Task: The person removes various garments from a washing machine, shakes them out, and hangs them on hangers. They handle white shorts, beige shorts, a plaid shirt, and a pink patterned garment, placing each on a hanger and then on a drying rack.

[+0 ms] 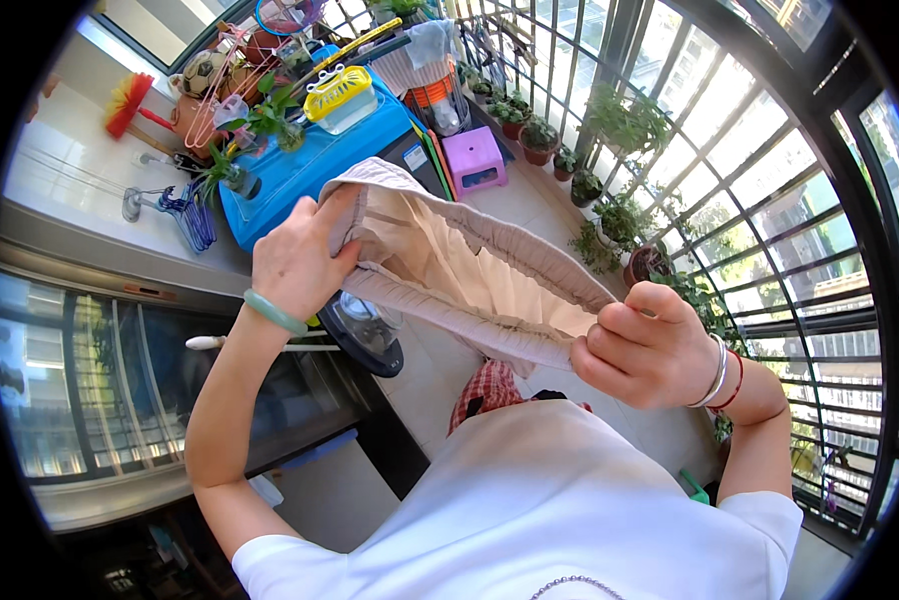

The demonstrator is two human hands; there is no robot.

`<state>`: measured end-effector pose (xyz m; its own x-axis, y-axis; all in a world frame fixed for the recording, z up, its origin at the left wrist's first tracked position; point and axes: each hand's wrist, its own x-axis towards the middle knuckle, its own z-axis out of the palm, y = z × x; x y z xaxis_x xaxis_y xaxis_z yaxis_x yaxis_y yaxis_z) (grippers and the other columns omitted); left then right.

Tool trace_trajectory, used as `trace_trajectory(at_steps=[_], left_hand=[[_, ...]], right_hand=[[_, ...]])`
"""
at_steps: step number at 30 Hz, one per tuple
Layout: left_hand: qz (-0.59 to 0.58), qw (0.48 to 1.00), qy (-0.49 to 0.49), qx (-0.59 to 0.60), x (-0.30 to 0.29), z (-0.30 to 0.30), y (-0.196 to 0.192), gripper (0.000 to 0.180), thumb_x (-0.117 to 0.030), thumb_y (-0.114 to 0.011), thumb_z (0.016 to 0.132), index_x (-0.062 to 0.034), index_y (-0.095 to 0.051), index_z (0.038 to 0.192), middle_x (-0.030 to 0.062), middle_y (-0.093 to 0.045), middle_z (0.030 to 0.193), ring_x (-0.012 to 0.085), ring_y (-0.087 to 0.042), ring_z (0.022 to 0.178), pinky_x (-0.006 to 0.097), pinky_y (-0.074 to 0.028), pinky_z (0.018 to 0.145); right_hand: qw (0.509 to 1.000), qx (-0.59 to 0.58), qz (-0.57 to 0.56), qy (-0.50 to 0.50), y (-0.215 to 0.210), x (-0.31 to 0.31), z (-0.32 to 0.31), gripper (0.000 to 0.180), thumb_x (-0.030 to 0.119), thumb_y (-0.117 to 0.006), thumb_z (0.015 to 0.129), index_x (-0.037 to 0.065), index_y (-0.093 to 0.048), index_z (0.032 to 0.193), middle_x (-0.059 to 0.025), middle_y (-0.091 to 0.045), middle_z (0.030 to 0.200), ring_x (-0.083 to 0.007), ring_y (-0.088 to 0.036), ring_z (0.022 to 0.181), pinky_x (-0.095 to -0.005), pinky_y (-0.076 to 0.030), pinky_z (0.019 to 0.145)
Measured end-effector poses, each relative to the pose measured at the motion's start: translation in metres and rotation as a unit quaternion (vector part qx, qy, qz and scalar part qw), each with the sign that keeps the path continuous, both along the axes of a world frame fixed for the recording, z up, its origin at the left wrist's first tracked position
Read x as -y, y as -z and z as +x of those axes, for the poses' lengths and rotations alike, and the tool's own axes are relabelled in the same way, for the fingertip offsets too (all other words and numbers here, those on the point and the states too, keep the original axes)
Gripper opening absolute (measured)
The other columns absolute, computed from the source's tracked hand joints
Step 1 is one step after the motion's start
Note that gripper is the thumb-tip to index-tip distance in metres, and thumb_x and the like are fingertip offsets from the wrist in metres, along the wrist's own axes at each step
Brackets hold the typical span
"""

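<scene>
Head view: where is the pale elastic-waisted garment (470,262), and what carries it?

It is suspended between the two hands, in front of the torso and above the tiled floor (425,390). No surface bears it.

State the grip.

The left hand (298,255) pinches the left end of the gathered waistband (510,237), thumb and fingers closed about the cloth. The right hand (642,345) pinches the opposite end, its fingers curled. Neither is spread.

And the governing relation?

The long axis of the opening runs between the grips, slanting from the left hand, farther out, to the right hand, closer to the white shirt (570,490). Each hand is nearest its own end. The mouth faces upward, the far and near edges of the waistband standing apart, with the beige inside exposed.

What cannot be verified?

The lower part of the garment is concealed behind its near edge; whether it has legs cannot be determined. Some fingertips are hidden by cloth or by the hands themselves. Beneath, red checked cloth (488,388) is partly covered by the shirt. A black object (388,362) on the floor is partly screened and hard to identify. The near right corner of the blue chest (305,195) is covered by the garment.
</scene>
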<state>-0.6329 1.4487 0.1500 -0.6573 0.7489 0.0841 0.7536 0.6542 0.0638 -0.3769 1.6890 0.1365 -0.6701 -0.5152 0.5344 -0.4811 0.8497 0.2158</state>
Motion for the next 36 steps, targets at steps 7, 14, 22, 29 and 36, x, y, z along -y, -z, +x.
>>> trace_trajectory(at_steps=[7,14,22,29,36], left_hand=[[0.417,0.754,-0.105,0.497,-0.053,-0.09,0.035,0.058,0.001,-0.064,0.083,-0.0061,-0.046,0.137,0.0109,-0.054,0.133,0.0213,-0.054,0.12,0.034,-0.042,0.101],[0.369,0.667,-0.035,0.647,-0.14,-0.134,0.03,0.092,0.011,-0.072,0.068,-0.0085,-0.027,0.147,0.0049,-0.047,0.137,0.0192,-0.045,0.129,0.036,-0.034,0.109],[0.281,0.724,-0.132,0.615,-0.239,-0.193,0.034,0.086,0.0,-0.069,0.071,-0.0025,-0.027,0.145,0.0084,-0.044,0.137,0.0186,-0.042,0.128,0.034,-0.03,0.108],[0.306,0.616,-0.205,0.696,-0.311,-0.258,0.041,0.095,-0.001,-0.073,0.069,-0.0028,-0.019,0.148,0.0092,-0.04,0.14,0.0195,-0.039,0.13,0.035,-0.03,0.108],[0.281,0.588,-0.278,0.705,-0.344,-0.299,0.054,0.092,-0.002,-0.071,0.07,-0.0026,-0.022,0.148,0.0154,-0.04,0.143,0.0251,-0.042,0.131,0.037,-0.03,0.109]], right_hand=[[0.984,0.065,-0.125,-0.104,0.016,-0.037,-0.107,0.016,0.01,-0.062,0.065,0.013,-0.046,0.065,0.0023,-0.047,0.064,-0.015,-0.049,0.071,-0.0348,-0.036,0.09],[0.917,0.215,-0.275,-0.192,0.037,-0.122,-0.215,0.02,0.023,-0.073,0.083,0.012,-0.058,0.076,0.0038,-0.051,0.066,-0.0152,-0.048,0.063,-0.033,-0.041,0.072],[0.553,0.382,-0.737,-0.067,0.165,-0.29,-0.434,0.029,0.022,-0.052,0.099,-0.003,-0.068,0.097,-0.0056,-0.068,0.085,-0.0102,-0.063,0.074,-0.0241,-0.052,0.07],[0.531,0.25,-0.761,0.276,0.33,-0.411,-0.624,0.024,0.018,-0.055,0.095,-0.002,-0.069,0.097,-0.0088,-0.07,0.08,-0.0138,-0.067,0.064,-0.0251,-0.053,0.058],[0.672,0.216,-0.6,0.377,0.418,-0.489,-0.722,0.027,0.017,-0.053,0.094,-0.001,-0.065,0.11,-0.0142,-0.069,0.081,-0.0175,-0.067,0.057,-0.0298,-0.053,0.053]])
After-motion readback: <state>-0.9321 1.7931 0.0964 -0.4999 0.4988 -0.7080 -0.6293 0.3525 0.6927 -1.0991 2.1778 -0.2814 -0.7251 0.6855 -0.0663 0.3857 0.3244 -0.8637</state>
